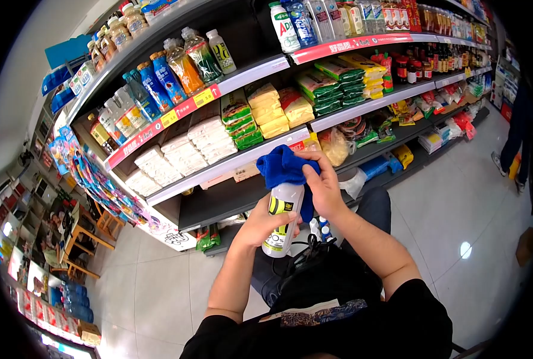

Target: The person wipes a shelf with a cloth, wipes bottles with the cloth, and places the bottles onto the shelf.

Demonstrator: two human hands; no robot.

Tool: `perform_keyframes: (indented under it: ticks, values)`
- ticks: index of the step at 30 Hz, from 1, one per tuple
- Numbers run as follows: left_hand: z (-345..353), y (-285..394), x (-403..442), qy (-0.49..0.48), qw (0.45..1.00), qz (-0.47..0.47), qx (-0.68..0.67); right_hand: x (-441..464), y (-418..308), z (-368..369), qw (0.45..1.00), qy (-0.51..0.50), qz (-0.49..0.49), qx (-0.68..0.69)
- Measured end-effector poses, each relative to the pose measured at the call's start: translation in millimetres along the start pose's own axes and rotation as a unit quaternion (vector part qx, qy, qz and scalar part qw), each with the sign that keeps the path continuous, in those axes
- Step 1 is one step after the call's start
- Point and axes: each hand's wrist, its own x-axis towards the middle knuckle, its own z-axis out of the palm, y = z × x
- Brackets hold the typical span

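A pale bottle (284, 206) with a yellow-green and black label is held upright, slightly tilted, in front of my body. My left hand (266, 220) wraps round its lower half, thumb across the label. Over the bottle's top lies a bright blue cloth (283, 166), which covers the cap. My right hand (323, 184) pinches the cloth at the bottle's upper right side, and part of the cloth hangs down behind the bottle. Small bottles with blue caps (320, 227) show just below my right wrist.
Ahead stands a shelf unit with drink bottles (185, 66) on the upper shelf and stacked white packs (203, 139) and green packs (323, 90) below. Its price rail (176, 113) curves towards me. A person (515, 137) stands at far right. Wooden stools (84, 239) are at left.
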Motion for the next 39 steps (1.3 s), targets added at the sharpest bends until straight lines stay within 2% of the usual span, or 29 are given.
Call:
perform_keyframes:
  ticks: [3, 6, 7, 9, 11, 13, 15, 19, 23, 25, 26, 29, 30, 32, 33, 34, 35, 37, 39]
  values:
    - [-2, 3, -1, -0.008, 0.996, 0.007, 0.087, 17, -12, -19, 0.980, -0.128, -0.091, -0.125]
    - [-3, 0, 1, -0.025, 0.981, 0.015, 0.192, 30, -28, -22, 0.957, -0.210, -0.055, -0.193]
    - [-3, -5, 2, 0.002, 0.970, 0.043, 0.240, 30, -30, -22, 0.946, -0.236, -0.034, -0.218]
    - [1, -12, 6, 0.055, 0.935, 0.100, 0.335, 25, -20, -16, 0.973, -0.153, 0.010, -0.173]
    - [13, -3, 4, 0.111, 0.891, 0.099, 0.429, 20, -12, -10, 0.989, -0.060, 0.066, -0.118]
    - [17, -3, 6, 0.163, 0.824, 0.094, 0.535, 19, -10, -7, 0.987, -0.006, 0.162, 0.004]
    - [14, -5, 8, 0.167, 0.842, 0.118, 0.500, 19, -8, -3, 0.967, 0.055, 0.230, 0.095]
    - [2, -12, 13, 0.133, 0.901, 0.129, 0.392, 12, -3, 2, 0.942, 0.115, 0.258, 0.181]
    - [-6, -22, 19, 0.090, 0.951, 0.131, 0.264, 2, 0, 7, 0.961, 0.118, 0.192, 0.158]
    - [0, -12, 14, 0.081, 0.971, 0.104, 0.201, -6, 7, 5, 0.986, 0.084, 0.128, 0.061]
    - [3, -8, 12, 0.077, 0.978, 0.091, 0.170, -8, 6, 4, 0.990, 0.067, 0.107, 0.058]
    - [2, -15, 13, 0.079, 0.986, 0.092, 0.112, -11, 7, 5, 0.997, 0.050, 0.053, 0.020]
    - [0, -20, 16, 0.090, 0.983, 0.123, 0.102, -14, 8, 7, 0.998, 0.051, 0.037, 0.003]
    - [1, -24, 22, 0.111, 0.973, 0.184, 0.082, -23, 6, 9, 0.996, 0.041, 0.050, -0.069]
    - [0, -22, 17, 0.096, 0.986, 0.127, 0.045, -28, 3, 10, 0.992, 0.036, 0.057, -0.106]
    - [-3, -27, 23, 0.116, 0.979, 0.160, 0.040, -33, 0, 9, 0.987, 0.019, 0.061, -0.145]
    - [-4, -29, 27, 0.137, 0.971, 0.194, 0.036, -36, -1, 9, 0.987, 0.001, 0.034, -0.159]
    - [-8, -29, 26, 0.141, 0.975, 0.172, -0.001, -39, 6, 7, 0.980, -0.029, -0.056, -0.190]
    - [-10, -28, 29, 0.167, 0.971, 0.170, -0.032, -49, 6, 8, 0.958, -0.051, -0.105, -0.261]
